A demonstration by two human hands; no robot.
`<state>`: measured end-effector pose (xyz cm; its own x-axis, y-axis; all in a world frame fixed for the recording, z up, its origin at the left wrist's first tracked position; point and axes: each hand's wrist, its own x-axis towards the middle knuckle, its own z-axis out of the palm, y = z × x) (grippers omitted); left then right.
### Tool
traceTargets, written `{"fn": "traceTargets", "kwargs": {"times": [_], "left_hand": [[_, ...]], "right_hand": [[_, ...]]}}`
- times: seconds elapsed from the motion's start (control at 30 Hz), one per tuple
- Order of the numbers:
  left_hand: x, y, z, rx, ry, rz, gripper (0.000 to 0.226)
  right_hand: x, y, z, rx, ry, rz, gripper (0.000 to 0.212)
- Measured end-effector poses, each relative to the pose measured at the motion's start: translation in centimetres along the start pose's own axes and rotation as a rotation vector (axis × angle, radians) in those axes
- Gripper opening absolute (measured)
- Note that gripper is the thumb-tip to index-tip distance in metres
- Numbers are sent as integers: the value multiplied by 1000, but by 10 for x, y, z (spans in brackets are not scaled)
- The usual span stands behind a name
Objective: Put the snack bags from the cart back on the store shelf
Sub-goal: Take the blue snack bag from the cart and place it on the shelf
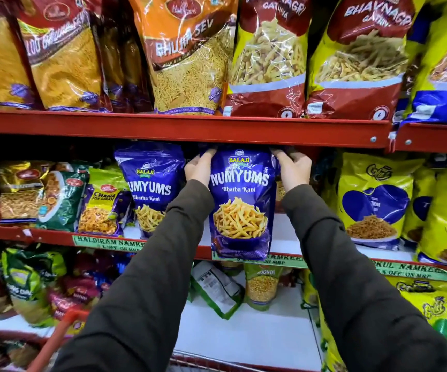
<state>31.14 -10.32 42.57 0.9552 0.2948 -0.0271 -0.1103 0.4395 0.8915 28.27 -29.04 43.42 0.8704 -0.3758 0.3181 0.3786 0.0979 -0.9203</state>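
Note:
A purple Numyums snack bag (241, 202) hangs upright in front of the middle red shelf (55, 236), its bottom over the shelf's front edge. My left hand (199, 167) grips its upper left corner and my right hand (293, 169) grips its upper right corner, both just under the shelf above. A second identical purple bag (151, 183) stands on the shelf right to the left, partly behind my left sleeve. The cart's red handle (58, 336) shows at the bottom left.
Yellow bags (375, 202) stand on the same shelf to the right, mixed green and yellow bags (63, 200) to the left. Large orange and red-yellow bags fill the top shelf (184, 127). White shelf surface shows behind the held bag. The lower shelf holds more bags.

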Motion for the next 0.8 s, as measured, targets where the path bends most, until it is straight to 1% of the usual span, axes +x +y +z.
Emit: {"fn": "traceTargets", "kwargs": {"times": [0.03, 0.07, 0.13, 0.17, 0.23, 0.27, 0.33, 0.37, 0.43, 0.47, 0.53, 0.6, 0.7, 0.77, 0.8], "left_hand": [[1, 3, 4, -4, 20, 19, 64], [2, 5, 8, 1, 34, 42, 66], [6, 4, 14, 22, 66, 86, 61], [7, 2, 16, 33, 77, 95, 60], [11, -5, 17, 49, 67, 90, 63], [12, -10, 16, 42, 45, 80, 63], [15, -19, 15, 18, 6, 89, 59], [14, -21, 14, 15, 16, 103, 56], [15, -25, 11, 13, 44, 130, 51], [14, -27, 8, 14, 34, 132, 51], [11, -33, -1, 66, -12, 80, 67], [5, -48, -15, 158, -50, -22, 85], [0, -81, -39, 184, -38, -120, 85], [-4, -100, -49, 249, -30, -146, 85], [-5, -106, -53, 267, -29, -143, 81]], "right_hand": [[7, 0, 4, 3, 24, -5, 24], [12, 2, 7, -1, 53, 1, 30], [22, 9, 11, -16, 89, 42, 47], [23, 10, 13, -19, 98, 65, 43], [27, 19, 12, -15, 82, 93, 26], [29, 25, 11, -9, 55, 95, 27], [30, 36, 12, -18, 15, 91, 36], [30, 42, 13, -16, 4, 92, 33], [31, 49, 14, 2, -8, 97, 18], [29, 51, 13, 5, -11, 102, 15], [17, 55, 10, -24, -24, 116, 24], [-2, 64, 2, 3, -71, 168, 36], [-34, 84, -9, 28, -157, 294, 51], [-49, 98, -11, 6, -204, 372, 60], [-53, 105, -11, 7, -199, 400, 65]]}}
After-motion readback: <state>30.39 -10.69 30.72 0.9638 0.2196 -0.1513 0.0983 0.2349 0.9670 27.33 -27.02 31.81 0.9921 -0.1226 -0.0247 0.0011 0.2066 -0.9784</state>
